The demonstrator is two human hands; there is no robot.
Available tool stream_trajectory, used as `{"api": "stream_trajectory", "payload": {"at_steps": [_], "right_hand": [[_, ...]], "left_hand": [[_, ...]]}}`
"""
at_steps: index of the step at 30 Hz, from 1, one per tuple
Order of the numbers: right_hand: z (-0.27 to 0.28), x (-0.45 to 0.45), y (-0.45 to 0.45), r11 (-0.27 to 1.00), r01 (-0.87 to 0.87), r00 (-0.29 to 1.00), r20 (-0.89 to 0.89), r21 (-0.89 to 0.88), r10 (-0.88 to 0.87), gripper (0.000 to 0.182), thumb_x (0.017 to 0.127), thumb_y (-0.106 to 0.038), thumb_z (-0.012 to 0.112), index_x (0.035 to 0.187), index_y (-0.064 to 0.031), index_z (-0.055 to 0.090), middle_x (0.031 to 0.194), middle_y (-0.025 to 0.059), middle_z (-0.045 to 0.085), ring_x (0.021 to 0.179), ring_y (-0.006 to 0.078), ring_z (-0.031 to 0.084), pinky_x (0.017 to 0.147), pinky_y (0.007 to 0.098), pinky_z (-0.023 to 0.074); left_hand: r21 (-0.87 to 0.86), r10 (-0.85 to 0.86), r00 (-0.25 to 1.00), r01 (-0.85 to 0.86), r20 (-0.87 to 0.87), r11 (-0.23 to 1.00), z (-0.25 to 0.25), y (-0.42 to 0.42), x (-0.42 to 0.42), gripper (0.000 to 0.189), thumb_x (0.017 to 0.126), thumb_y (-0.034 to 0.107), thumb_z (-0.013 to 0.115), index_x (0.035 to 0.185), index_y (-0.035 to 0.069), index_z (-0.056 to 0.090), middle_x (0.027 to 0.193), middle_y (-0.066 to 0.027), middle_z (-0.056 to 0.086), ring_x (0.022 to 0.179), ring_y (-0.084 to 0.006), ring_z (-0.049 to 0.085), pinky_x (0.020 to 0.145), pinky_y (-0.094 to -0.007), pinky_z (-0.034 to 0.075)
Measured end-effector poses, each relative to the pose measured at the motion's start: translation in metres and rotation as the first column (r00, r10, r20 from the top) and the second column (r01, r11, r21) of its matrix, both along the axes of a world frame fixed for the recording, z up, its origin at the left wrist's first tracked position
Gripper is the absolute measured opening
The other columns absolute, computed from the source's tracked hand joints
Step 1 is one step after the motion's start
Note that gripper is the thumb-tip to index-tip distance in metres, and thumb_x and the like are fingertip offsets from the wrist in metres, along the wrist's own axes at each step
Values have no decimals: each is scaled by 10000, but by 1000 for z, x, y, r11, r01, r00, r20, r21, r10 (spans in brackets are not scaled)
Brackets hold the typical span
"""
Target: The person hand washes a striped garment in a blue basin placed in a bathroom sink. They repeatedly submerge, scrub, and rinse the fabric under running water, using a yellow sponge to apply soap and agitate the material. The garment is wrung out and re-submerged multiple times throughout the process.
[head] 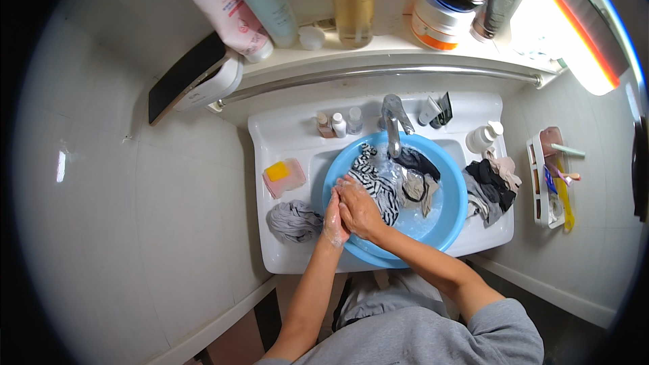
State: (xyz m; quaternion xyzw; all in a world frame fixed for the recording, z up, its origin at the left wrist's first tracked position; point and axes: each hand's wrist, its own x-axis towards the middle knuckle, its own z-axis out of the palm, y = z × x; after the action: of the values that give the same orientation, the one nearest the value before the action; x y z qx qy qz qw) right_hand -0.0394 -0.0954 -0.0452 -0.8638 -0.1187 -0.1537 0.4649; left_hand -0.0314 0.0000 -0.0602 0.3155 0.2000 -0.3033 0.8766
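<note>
A blue plastic basin (pixel 459 197) stands in the white sink, with soapy water in it. My left hand (pixel 334 218) and my right hand (pixel 359 208) are pressed together over the basin's left side; both look wet and sudsy. Whether something lies between the palms is hidden. Beside my right hand a black-and-white patterned cloth (pixel 377 190) lies in the water. Farther right in the basin are a black cloth (pixel 418 161) and a beige cloth (pixel 423 195). The chrome faucet (pixel 393 121) reaches over the basin's back edge.
Left of the basin, a wrung grey cloth (pixel 295 221) and a yellow bar (pixel 277 171) on a pink cloth (pixel 291 182) rest on the sink. A clothes pile (pixel 489 187) and a white pump bottle (pixel 484 137) are at right. Small bottles (pixel 338 125) flank the faucet; a metal rail (pixel 380 71) runs behind.
</note>
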Motion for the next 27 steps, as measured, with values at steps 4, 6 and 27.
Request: {"api": "stream_trajectory", "payload": {"at_steps": [4,6,27], "right_hand": [[-31,18,-28,998,44,997,-67,-41,-47,226,815,-122,489,978,26,539,1050,229,529,1037,401,465,921,450,362],[-27,22,-25,991,132,983,-133,19,-129,229,808,-110,496,979,35,538,1046,228,523,1046,393,453,926,447,357],[-32,50,-26,991,74,937,-332,-116,-109,200,819,-177,505,885,10,523,919,214,531,908,375,501,790,435,398]], "left_hand": [[-96,16,997,-24,-81,995,-18,-13,-5,517,936,484,277,1282,111,372,1280,-63,435,1214,-218,382,1010,-380,311],[-84,-30,999,27,-38,996,-19,-8,2,519,936,484,276,1284,109,368,1279,-63,435,1204,-219,393,1008,-381,316],[-723,-92,979,196,181,662,-57,29,11,406,957,395,286,1107,81,495,1082,-81,569,986,-220,551,852,-373,446]]}}
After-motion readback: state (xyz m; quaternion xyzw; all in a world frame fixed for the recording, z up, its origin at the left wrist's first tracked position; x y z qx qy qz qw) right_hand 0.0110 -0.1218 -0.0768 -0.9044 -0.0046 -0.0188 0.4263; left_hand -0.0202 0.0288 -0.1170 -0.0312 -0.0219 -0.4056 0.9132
